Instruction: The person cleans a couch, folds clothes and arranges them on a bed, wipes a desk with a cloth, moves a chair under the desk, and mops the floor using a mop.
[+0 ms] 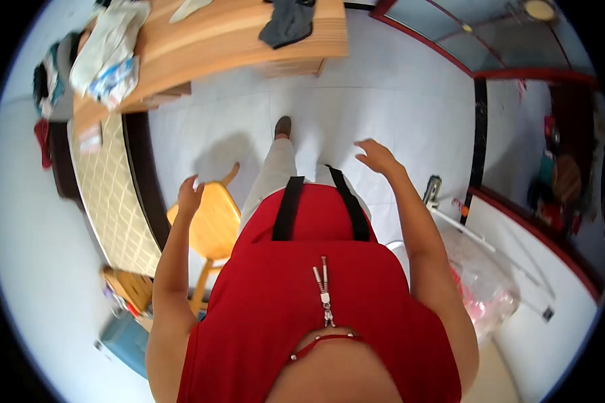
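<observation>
My left hand hangs just above the wooden chair, its fingers apart and nothing in them. Whether it touches the chair's edge I cannot tell. Out over the tiled floor, my right hand is held away from my body with its fingers loosely spread and no object in it. Below that hand, near my right forearm, is the end of a white pole with a grey and black fitting.
A wooden desk stands ahead, bearing a dark grey cloth and a white bundle. A pad with a diamond pattern lies along the left wall. Clear plastic wrapping and a doorway with a dark sill are on the right.
</observation>
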### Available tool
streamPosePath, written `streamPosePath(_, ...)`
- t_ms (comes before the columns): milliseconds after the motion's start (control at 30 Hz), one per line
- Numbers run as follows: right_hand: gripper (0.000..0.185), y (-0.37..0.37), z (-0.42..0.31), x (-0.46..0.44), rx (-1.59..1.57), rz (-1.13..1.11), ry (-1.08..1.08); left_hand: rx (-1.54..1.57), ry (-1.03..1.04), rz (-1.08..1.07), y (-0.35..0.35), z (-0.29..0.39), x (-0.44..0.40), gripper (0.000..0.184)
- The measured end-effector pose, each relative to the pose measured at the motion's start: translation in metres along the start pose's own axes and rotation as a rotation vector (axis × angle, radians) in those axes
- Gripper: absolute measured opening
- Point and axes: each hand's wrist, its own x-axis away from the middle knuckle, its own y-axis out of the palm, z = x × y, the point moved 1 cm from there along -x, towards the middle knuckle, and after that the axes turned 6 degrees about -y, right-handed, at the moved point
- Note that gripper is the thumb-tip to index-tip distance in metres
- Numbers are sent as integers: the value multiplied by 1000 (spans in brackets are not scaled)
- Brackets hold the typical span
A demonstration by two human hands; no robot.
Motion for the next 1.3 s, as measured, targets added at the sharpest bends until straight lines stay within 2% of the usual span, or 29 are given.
streamPosePath(100,43,11,24,33,31,-113,8,-111,-267,-46,27,-65,110,46)
streamPosePath(200,43,25,46,53,110,-96,-58,-193,-580,-63,48,-118,228,48)
streamPosePath(300,42,34,41,60,159,-152,-93,-183,-890,-208,38,-114,327,51)
streamPosePath(367,42,36,33,58,203,-187,-131,-268,-954,-182,64,-154,391,49)
streamPosePath(400,42,42,25,54,223,-205,-156,-296,-947,-141,63,-151,417,48)
streamPosePath(500,42,62,-11,38,268,-268,-244,-144,-1220,-181,54,-137,470,47)
streamPosePath(533,41,68,-26,32,284,-290,-273,-183,-1178,-114,69,-154,494,48)
streamPosePath(633,39,87,-83,20,304,-333,-341,-418,-1062,-234,108,-205,543,49)
streamPosePath(733,39,122,-134,14,269,-360,-407,-609,-1139,223,113,-185,569,53)
streamPosePath(800,41,153,-161,14,239,-387,-528,-510,-1361,408,105,-178,569,56)
streamPosePath(833,43,171,-173,15,222,-400,-584,-457,-1465,500,101,-177,566,57)
streamPosePath(900,44,218,-196,21,168,-491,-609,429,-1492,857,94,-172,560,57)
streamPosePath(967,46,261,-230,35,93,-654,-637,1084,-1353,991,108,-188,569,56)
streamPosePath(1033,50,308,-273,59,-35,-900,-653,1465,-1148,953,125,-213,580,53)
streamPosePath(1067,54,333,-292,73,-108,-1029,-653,1604,-1148,935,126,-216,581,52)
streamPosePath(1133,63,380,-329,108,-267,-1118,-772,1877,-1140,894,122,-210,581,48)
streamPosePath(1167,72,379,-357,129,-411,-1333,-505,1892,-1116,906,123,-211,582,48)
streamPosePath(1200,85,407,-369,144,-449,-1435,-408,1909,-1088,917,125,-213,582,47)
streamPosePath(1233,96,400,-392,163,-464,-1447,-259,1925,-1056,926,126,-215,580,46)
streamPosePath(1300,99,409,-416,182,-522,-1363,-73,2019,-927,885,123,-208,580,46)
